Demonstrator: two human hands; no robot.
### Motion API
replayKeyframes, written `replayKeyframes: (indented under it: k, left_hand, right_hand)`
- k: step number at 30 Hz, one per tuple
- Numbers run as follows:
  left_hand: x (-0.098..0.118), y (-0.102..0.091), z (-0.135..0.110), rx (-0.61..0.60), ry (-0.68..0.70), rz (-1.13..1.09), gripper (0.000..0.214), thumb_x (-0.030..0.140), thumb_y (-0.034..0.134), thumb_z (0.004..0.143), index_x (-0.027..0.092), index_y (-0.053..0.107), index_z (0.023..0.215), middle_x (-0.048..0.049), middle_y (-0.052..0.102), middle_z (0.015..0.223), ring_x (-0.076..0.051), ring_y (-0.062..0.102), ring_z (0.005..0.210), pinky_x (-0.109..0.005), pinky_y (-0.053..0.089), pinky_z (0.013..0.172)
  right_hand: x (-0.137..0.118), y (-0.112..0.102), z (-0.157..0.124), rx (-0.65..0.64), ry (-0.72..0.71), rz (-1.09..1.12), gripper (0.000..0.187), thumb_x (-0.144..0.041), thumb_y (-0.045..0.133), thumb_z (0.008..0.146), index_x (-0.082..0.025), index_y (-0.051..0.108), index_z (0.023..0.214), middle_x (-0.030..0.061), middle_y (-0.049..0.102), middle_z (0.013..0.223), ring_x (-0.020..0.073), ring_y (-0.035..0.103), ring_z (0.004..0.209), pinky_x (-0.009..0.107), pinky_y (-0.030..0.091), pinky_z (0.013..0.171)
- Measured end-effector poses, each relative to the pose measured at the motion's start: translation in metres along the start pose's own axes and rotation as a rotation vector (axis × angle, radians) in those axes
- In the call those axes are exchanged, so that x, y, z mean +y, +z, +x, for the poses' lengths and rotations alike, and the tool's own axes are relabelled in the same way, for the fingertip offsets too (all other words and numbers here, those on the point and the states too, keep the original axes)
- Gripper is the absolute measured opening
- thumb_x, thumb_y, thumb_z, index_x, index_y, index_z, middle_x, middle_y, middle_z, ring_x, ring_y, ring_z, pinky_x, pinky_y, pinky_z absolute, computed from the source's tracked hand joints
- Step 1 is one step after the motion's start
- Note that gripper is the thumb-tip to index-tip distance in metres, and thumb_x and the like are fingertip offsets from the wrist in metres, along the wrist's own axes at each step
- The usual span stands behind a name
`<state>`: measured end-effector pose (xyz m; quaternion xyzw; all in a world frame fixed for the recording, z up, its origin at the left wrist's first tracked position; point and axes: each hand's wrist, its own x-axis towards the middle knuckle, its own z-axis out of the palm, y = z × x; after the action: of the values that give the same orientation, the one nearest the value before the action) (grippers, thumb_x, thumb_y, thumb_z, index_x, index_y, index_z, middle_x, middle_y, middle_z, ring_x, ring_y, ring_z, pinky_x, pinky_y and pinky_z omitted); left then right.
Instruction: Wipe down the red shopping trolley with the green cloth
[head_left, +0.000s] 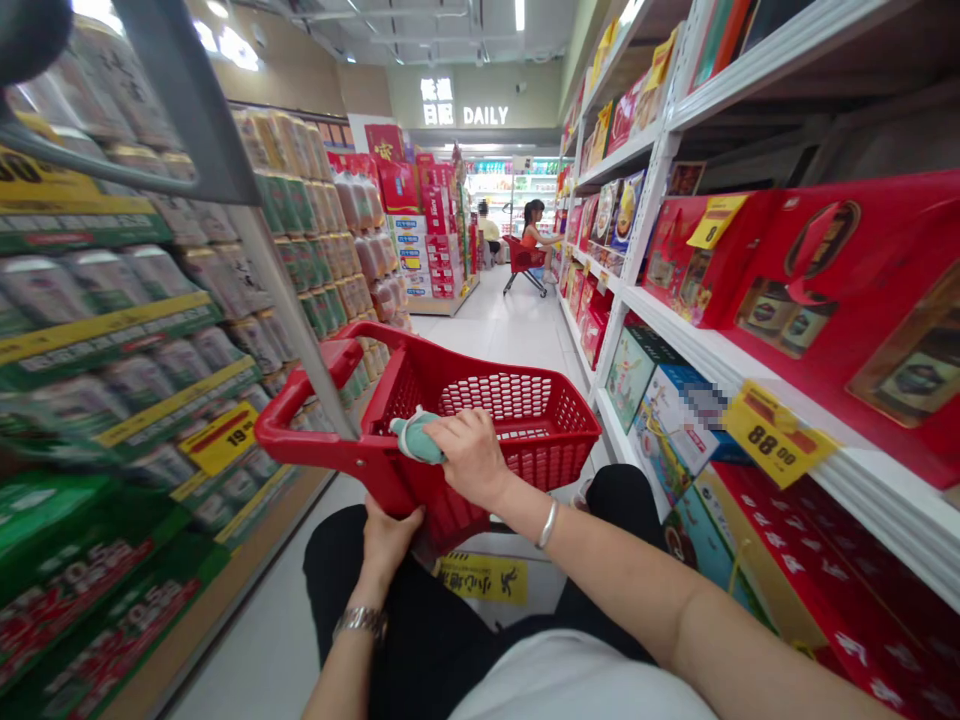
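Note:
A red plastic shopping cart (525,400) stands tipped toward me in a store aisle. My right hand (472,455) is closed around a pale green cloth (416,440) and presses it against the cart's near rim. My left hand (386,540) reaches under the basket and braces its lower wall; its fingers are hidden behind the plastic. A bracelet is on my right wrist, a watch on my left. My dark trousers show below the cart.
Shelves of canned drinks with yellow price tags (221,437) line the left. Red gift boxes (817,270) fill the right shelves. A yellow floor sticker (484,577) lies under the cart. Far down the aisle a person (534,235) stands by another red cart (525,262).

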<state>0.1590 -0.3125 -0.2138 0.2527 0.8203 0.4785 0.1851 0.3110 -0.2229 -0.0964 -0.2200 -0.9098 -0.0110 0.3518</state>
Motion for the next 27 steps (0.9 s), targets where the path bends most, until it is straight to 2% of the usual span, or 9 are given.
replayKeyframes:
  k: [4, 8, 17, 23, 27]
  left_hand:
    - [-0.011, -0.004, 0.018, 0.009, 0.020, -0.024, 0.074, 0.026, 0.081, 0.062, 0.014, 0.047, 0.127, -0.0138, 0.070, 0.109, -0.027, 0.070, 0.098, -0.038, 0.058, 0.087]
    - [-0.019, -0.005, 0.027, 0.006, 0.006, -0.046, 0.071, 0.025, 0.080, 0.062, 0.014, 0.049, 0.124, -0.0126, 0.071, 0.103, -0.026, 0.070, 0.089, -0.035, 0.059, 0.078]
    - [-0.019, -0.006, 0.028, -0.029, -0.009, -0.117, 0.062, 0.019, 0.077, 0.061, 0.015, 0.054, 0.119, -0.0103, 0.073, 0.102, -0.022, 0.071, 0.086, -0.028, 0.059, 0.072]
    - [-0.021, -0.007, 0.031, -0.042, -0.023, -0.150, 0.061, 0.018, 0.078, 0.060, 0.014, 0.057, 0.118, -0.0106, 0.074, 0.101, -0.022, 0.071, 0.084, -0.028, 0.058, 0.069]
    - [-0.023, -0.006, 0.031, -0.077, -0.016, -0.189, 0.056, 0.015, 0.076, 0.062, 0.015, 0.059, 0.115, -0.0092, 0.074, 0.099, -0.021, 0.071, 0.082, -0.028, 0.059, 0.069]
  right_hand:
    - [0.026, 0.001, -0.031, 0.059, -0.042, -0.114, 0.029, -0.008, 0.052, 0.093, -0.022, 0.071, 0.109, 0.0046, 0.074, 0.111, 0.0212, 0.048, 0.090, 0.038, 0.032, 0.084]
    - [0.056, -0.004, -0.070, 0.111, -0.033, -0.202, 0.031, -0.006, 0.050, 0.093, -0.023, 0.070, 0.111, 0.0044, 0.074, 0.113, 0.0208, 0.050, 0.092, 0.038, 0.032, 0.085]
    - [0.132, -0.036, -0.141, 0.121, 0.096, -0.329, 0.046, 0.000, 0.052, 0.081, -0.022, 0.071, 0.117, 0.0067, 0.074, 0.117, 0.0227, 0.054, 0.101, 0.039, 0.035, 0.091]
    - [0.164, -0.060, -0.177, 0.146, 0.198, -0.448, 0.048, 0.003, 0.051, 0.074, -0.020, 0.073, 0.110, 0.0060, 0.076, 0.107, 0.0223, 0.057, 0.094, 0.038, 0.036, 0.087]
    - [0.171, -0.070, -0.185, 0.170, 0.277, -0.479, 0.045, 0.002, 0.052, 0.072, -0.020, 0.072, 0.105, 0.0057, 0.076, 0.101, 0.0231, 0.057, 0.090, 0.038, 0.035, 0.086]
